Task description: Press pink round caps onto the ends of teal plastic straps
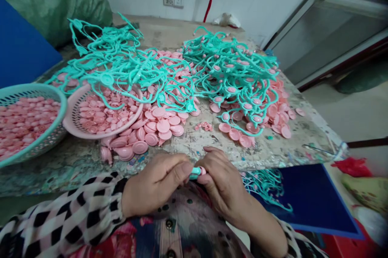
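Close to my body, in front of the table edge, my left hand [162, 181] is closed round a turquoise plastic piece [195, 171], of which only a short end shows between my hands. My right hand [222, 181] pinches a small pink plastic part [202, 170] against that end. The fingers hide most of both pieces. Just beyond my hands, several tiny pink parts [203, 126] lie on the table. Farther back on the right is a heap of turquoise stethoscope-like toy tubes [233, 72], many with pink centres.
A turquoise basket [62, 108] and a pink basket [69, 122] hold small pink parts at the left. Pink round pieces [163, 125] and more turquoise tubes [121, 68] cover the worktable [194, 149]. Below its right edge stands a blue bin [312, 197] with turquoise tubes.
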Tool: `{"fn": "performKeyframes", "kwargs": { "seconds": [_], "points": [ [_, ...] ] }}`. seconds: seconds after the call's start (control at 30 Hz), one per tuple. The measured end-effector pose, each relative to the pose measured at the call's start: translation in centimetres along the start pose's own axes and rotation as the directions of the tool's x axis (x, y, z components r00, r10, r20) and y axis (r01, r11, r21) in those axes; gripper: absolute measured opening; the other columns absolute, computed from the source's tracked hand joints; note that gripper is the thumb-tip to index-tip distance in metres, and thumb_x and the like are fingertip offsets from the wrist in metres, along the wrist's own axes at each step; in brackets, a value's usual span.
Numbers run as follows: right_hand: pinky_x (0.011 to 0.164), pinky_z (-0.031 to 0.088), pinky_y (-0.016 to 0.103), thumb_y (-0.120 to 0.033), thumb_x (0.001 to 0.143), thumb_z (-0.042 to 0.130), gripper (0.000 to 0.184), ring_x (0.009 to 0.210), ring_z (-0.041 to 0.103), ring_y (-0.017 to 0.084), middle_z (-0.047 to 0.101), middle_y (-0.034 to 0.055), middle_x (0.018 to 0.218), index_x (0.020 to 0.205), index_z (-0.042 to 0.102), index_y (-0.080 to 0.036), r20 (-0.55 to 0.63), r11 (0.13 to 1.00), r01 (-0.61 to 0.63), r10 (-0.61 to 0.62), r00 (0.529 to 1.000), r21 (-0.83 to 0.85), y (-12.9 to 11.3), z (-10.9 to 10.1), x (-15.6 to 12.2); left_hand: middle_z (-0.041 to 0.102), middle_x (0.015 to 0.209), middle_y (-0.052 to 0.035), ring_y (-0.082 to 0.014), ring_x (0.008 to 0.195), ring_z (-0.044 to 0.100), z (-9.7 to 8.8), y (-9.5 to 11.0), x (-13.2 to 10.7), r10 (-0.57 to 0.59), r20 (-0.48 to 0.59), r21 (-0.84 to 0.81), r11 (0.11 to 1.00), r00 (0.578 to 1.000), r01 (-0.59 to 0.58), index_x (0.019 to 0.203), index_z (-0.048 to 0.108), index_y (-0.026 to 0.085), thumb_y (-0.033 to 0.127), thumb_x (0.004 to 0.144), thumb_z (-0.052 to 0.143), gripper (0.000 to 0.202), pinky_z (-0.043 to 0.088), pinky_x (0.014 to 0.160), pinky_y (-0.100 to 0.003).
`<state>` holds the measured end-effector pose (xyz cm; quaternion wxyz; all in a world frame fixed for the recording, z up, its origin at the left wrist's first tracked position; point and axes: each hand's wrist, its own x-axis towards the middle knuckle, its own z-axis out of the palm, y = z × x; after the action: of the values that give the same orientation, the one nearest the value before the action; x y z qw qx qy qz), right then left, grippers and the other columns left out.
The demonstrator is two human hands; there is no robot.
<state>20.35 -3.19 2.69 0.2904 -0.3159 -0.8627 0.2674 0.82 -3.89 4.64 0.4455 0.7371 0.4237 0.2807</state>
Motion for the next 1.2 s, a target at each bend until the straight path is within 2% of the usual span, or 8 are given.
{"fn": "performKeyframes", "kwargs": {
  "seconds": [0.1,0.2,0.43,0.63,0.83,1.07,1.13,1.2],
  "points": [
    [0.094,0.036,0.044,-0.03,0.098,0.035,0.024,0.074,0.048,0.017,0.055,0.0032,0.076,0.087,0.053,-0.017,-0.035,0.999,0.016,-0.017,0.999,-0.047,-0.3,-0.2,-0.1,0.048,0.065,0.0029,-0.01,0.061,0.046,0.2,0.6,-0.1,0.138,-0.034,0.202,0.971,0.99,-0.129,0.071,0.047,0.016,0.024,0.098,0.03,0.032,0.034,0.058,-0.022],
    [0.095,0.035,0.044,-0.025,0.097,0.037,0.019,0.073,0.047,0.017,0.053,0.0025,0.075,0.087,0.052,-0.017,-0.028,0.998,0.024,-0.026,0.999,-0.06,-0.6,-0.5,-0.3,0.05,0.067,0.0008,-0.0115,0.061,0.046,0.6,1.0,-0.2,0.275,-0.046,0.353,0.904,0.96,-0.242,0.075,0.048,0.016,0.021,0.098,0.027,0.031,0.035,0.059,-0.024],
    [0.092,0.038,0.042,-0.022,0.096,0.035,0.018,0.07,0.046,0.016,0.051,0.0017,0.073,0.092,0.051,-0.016,-0.055,0.998,0.037,-0.04,0.998,-0.051,-1.3,-0.5,-0.5,0.053,0.065,-0.0008,-0.0137,0.059,0.049,1.2,0.8,-0.5,0.357,-0.036,0.472,0.829,0.933,-0.299,0.076,0.047,0.016,0.025,0.099,0.023,0.034,0.036,0.057,-0.027],
    [0.09,0.043,0.04,-0.02,0.096,0.034,0.019,0.07,0.049,0.016,0.052,0.0023,0.073,0.086,0.05,-0.016,-0.037,0.997,0.043,-0.046,0.998,-0.057,-1.4,-0.5,-0.2,0.05,0.06,0.0015,-0.013,0.053,0.046,1.2,0.7,-0.1,0.356,-0.026,0.517,0.804,0.934,-0.292,0.074,0.043,0.019,0.025,0.099,0.022,0.034,0.033,0.053,-0.026],
    [0.087,0.045,0.04,-0.021,0.096,0.033,0.019,0.067,0.047,0.016,0.05,0.0011,0.07,0.083,0.047,-0.019,-0.012,0.998,0.037,-0.037,0.999,-0.042,-0.8,-0.4,0.1,0.051,0.06,0.0015,-0.0128,0.053,0.048,1.3,0.1,0.1,0.325,0.007,0.494,0.821,0.946,-0.286,0.075,0.044,0.018,0.025,0.099,0.023,0.033,0.034,0.053,-0.025],
    [0.09,0.042,0.042,-0.02,0.094,0.035,0.019,0.068,0.047,0.017,0.052,0.0033,0.071,0.083,0.05,-0.016,-0.035,0.985,0.109,-0.115,0.993,-0.134,-0.5,-0.7,0.7,0.047,0.061,0.0035,-0.0105,0.053,0.045,0.9,0.3,0.5,0.347,-0.056,0.389,0.871,0.936,-0.299,0.074,0.043,0.018,0.028,0.1,0.023,0.034,0.032,0.053,-0.023],
    [0.091,0.04,0.044,-0.022,0.095,0.036,0.02,0.069,0.047,0.017,0.054,0.0039,0.072,0.084,0.052,-0.016,-0.071,0.974,0.124,-0.139,0.988,-0.191,-0.5,-0.9,0.9,0.049,0.064,0.0034,-0.0099,0.057,0.046,0.5,0.7,0.7,0.307,-0.063,0.335,0.903,0.95,-0.269,0.077,0.045,0.018,0.03,0.1,0.023,0.034,0.034,0.055,-0.022],
    [0.093,0.038,0.044,-0.022,0.094,0.039,0.019,0.07,0.047,0.017,0.056,0.0038,0.072,0.085,0.054,-0.015,-0.09,0.958,0.133,-0.16,0.983,-0.254,-0.4,-1.1,1.0,0.05,0.067,0.0035,-0.0093,0.061,0.048,0.0,1.0,0.8,0.208,-0.044,0.271,0.944,0.977,-0.188,0.079,0.047,0.017,0.033,0.1,0.026,0.033,0.035,0.058,-0.021]
  ]
}}
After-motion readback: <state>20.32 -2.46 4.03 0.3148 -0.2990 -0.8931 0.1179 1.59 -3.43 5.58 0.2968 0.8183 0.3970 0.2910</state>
